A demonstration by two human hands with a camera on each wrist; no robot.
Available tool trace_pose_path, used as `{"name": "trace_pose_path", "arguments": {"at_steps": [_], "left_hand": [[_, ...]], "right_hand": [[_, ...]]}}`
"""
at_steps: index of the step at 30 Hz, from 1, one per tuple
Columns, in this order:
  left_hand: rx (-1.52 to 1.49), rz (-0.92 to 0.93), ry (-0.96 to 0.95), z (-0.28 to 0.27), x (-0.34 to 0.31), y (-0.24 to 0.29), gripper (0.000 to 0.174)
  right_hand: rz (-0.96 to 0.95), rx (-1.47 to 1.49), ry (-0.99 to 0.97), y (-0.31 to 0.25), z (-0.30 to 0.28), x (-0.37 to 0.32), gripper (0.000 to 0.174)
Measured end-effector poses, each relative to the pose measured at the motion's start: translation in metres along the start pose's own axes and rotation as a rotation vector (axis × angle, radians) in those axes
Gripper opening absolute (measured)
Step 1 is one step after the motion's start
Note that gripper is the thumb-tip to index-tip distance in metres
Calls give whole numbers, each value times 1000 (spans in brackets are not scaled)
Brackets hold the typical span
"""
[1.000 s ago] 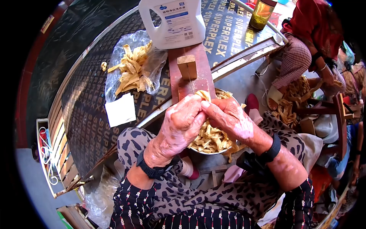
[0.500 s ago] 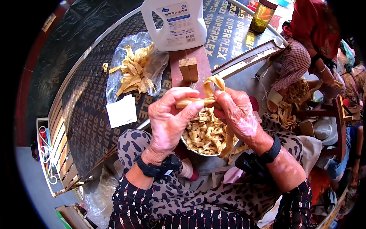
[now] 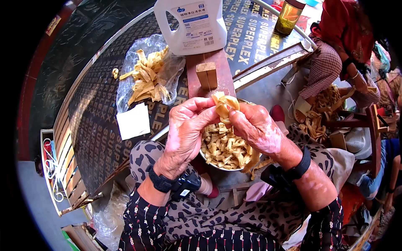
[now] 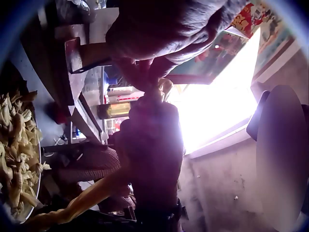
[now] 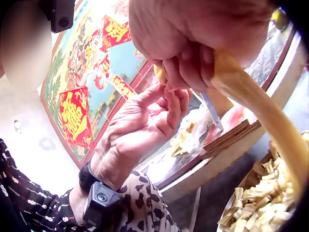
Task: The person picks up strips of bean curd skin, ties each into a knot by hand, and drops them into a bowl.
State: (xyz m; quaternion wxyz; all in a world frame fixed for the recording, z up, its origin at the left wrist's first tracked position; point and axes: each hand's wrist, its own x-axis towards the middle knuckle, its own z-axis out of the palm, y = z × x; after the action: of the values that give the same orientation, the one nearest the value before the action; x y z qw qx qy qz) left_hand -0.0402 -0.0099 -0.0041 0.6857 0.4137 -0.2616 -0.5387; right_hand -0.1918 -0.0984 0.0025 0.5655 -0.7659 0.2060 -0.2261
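The left hand (image 3: 183, 131) pinches one side of a small looped fold in a pale yellow strip (image 3: 226, 104), and the right hand (image 3: 263, 130) pinches the other side. Both hands are close together above a round bowl (image 3: 229, 169) of short, folded yellow pieces. In the right wrist view, the strip's long tail (image 5: 270, 113) runs out of the right hand (image 5: 203, 29) down toward the bowl; a thin metal blade (image 5: 211, 112) stands by the board, behind the fingers. The left wrist view shows the tail (image 4: 91, 194) hanging too, but the fingertips are dark.
A red board (image 3: 193, 75) with a wooden block (image 3: 207, 76) lies beyond the hands. A white detergent jug (image 3: 197, 29), strips on a plastic bag (image 3: 173, 75), a white paper (image 3: 133, 122) and a jar (image 3: 289, 19) are on the table. Another person (image 3: 345, 37) sits at right.
The hands first met over the strip, then parted around a large raised loop. Now they are close again, and the loop between the fingertips is smaller and tighter.
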Motion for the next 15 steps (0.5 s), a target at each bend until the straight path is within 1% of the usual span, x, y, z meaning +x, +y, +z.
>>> {"name": "trace_pose_path", "arguments": {"at_steps": [2, 3, 5, 6, 8, 9, 10, 12, 14, 15], "left_hand": [[90, 27, 10, -1, 0, -3, 16], [89, 27, 11, -2, 1, -4, 16], [594, 311, -61, -4, 5, -5, 18], [593, 311, -61, -4, 5, -4, 18], [580, 304, -173, -4, 3, 4, 21], [649, 304, -189, 0, 1, 12, 20], [650, 303, -188, 3, -1, 13, 20], [617, 250, -96, 9, -6, 9, 18], [602, 245, -93, 10, -6, 8, 16], [569, 261, -101, 9, -6, 7, 16]], "right_hand": [[23, -22, 6, -1, 1, 1, 29], [23, -22, 5, -1, 1, 1, 29], [29, -62, -41, 0, 1, -1, 29], [30, -63, -41, -1, 2, -1, 29], [21, -97, -22, -2, 2, -2, 29], [21, -96, -23, -3, 2, -2, 29], [10, -87, -32, -4, 2, -1, 29], [1, -77, -43, -5, 2, -2, 28], [85, 17, -98, -4, 3, -3, 27], [86, 17, -98, -4, 3, -4, 27]]}}
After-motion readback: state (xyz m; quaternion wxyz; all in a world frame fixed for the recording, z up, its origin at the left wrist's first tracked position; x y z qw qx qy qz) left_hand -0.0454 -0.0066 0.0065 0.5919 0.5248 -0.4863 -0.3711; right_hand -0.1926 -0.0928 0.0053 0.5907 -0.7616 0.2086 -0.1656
